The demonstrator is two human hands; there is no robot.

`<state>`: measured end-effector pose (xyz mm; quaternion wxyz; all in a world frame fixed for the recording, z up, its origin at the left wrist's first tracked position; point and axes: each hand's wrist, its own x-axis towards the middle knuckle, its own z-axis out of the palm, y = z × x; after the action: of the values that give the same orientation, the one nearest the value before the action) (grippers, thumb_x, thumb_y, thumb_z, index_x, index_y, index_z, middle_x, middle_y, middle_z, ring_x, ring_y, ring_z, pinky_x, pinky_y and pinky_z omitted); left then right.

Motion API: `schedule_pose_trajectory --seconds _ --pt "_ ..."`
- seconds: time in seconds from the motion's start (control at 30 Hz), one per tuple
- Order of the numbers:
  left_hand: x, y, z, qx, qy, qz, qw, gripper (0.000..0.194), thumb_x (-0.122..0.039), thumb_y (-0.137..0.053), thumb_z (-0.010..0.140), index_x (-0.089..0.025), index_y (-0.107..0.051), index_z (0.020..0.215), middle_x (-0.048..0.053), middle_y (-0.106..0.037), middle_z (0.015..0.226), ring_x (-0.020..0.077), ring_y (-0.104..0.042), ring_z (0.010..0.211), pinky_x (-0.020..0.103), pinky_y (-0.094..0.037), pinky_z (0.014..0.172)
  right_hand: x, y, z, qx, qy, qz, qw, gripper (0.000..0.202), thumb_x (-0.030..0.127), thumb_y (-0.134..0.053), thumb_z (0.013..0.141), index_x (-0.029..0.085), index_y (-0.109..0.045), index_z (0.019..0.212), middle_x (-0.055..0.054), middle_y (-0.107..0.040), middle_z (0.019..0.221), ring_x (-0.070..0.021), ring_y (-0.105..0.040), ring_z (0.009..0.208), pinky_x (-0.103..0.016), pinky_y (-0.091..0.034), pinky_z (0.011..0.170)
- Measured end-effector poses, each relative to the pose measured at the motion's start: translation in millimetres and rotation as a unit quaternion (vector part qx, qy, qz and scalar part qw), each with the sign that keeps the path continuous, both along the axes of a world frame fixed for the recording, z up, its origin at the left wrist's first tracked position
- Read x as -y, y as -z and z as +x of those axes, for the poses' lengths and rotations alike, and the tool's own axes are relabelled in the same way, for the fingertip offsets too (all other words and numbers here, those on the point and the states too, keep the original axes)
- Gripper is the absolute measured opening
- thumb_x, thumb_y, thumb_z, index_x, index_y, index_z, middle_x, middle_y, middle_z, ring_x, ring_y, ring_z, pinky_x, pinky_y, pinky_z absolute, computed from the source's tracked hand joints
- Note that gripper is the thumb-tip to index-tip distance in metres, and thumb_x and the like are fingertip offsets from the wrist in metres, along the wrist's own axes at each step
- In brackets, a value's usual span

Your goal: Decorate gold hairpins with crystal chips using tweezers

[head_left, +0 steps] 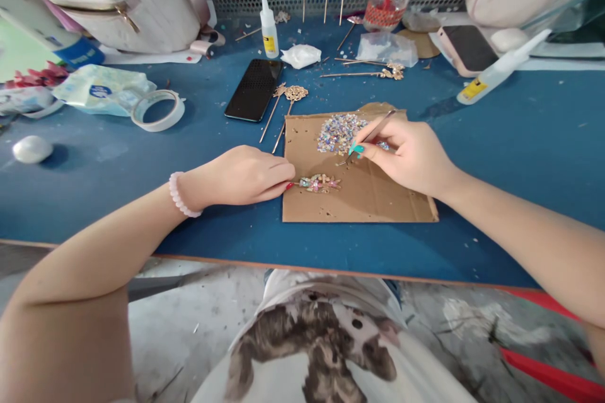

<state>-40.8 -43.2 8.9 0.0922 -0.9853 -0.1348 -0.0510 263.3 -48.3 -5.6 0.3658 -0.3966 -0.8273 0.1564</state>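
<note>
At the left, a roll of tape (158,126) is lying on the blue table (227,233). A pale bracelet (182,196) is being worn on the wrist of the left hand (246,176), whose fingers are being kept closed, with the left end of the ornament (319,183) being pinched at their tips. Beyond that hand, a phone (253,89) is resting, and 2 pins (296,93) are lying between it and the cardboard (378,204).

The ornament is lying flat on the left part of the cardboard, its long axis running from left to right, its stem pointing at the left hand and its decorated part stretching away to the right. By the left hand it is being touched, so that hand is being judged the nearer.

Beyond the ornament, a heap of beads (338,132) is being spread on the cardboard. Between heap and ornament, the tips of the tweezers (385,120) are being held low, just beyond the ornament's right end. The tweezers are being gripped in the right hand (411,154); whether a bead is being held in them cannot be told. Farther right, a glue bottle (501,74) is lying tilted.
</note>
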Motion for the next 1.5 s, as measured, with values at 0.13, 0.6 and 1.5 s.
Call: schedule_pose_trajectory --seconds 0.13,0.6,1.5 --pt "-0.5 1.1 -0.4 0.004 0.000 0.001 1.000 0.033 -0.027 -0.033 0.108 -0.018 -0.054 0.084 0.002 -0.061 0.072 0.0147 -0.051 0.059 0.030 -0.031 0.056 1.4 -0.8 -1.8 0.003 -0.009 -0.008 1.000 0.009 0.022 -0.062 0.089 0.019 -0.070 0.091 -0.005 -0.078 0.091 -0.0176 -0.073 0.079 -0.031 -0.059 0.076" --pt "-0.4 -0.1 -1.0 -0.008 -0.007 -0.010 1.000 0.033 -0.026 -0.035 0.107 -0.018 -0.057 0.084 0.002 -0.062 0.073 0.0148 -0.051 0.059 0.031 -0.031 0.055 2.5 2.4 -2.2 0.010 -0.013 0.002 1.000 0.010 0.031 -0.063 0.093 0.024 -0.070 0.091 -0.002 -0.078 0.093 -0.0193 -0.074 0.081 -0.033 -0.060 0.074" --pt "0.6 -1.2 0.1 -0.019 -0.014 -0.002 1.000 0.037 -0.027 -0.030 0.108 -0.019 -0.056 0.083 0.002 -0.063 0.073 0.0149 -0.053 0.059 0.031 -0.033 0.055 1.8 1.7 1.8 0.038 -0.027 0.001 0.999 0.009 0.031 -0.063 0.093 0.026 -0.070 0.093 -0.002 -0.078 0.094 -0.0208 -0.073 0.081 -0.035 -0.058 0.072"
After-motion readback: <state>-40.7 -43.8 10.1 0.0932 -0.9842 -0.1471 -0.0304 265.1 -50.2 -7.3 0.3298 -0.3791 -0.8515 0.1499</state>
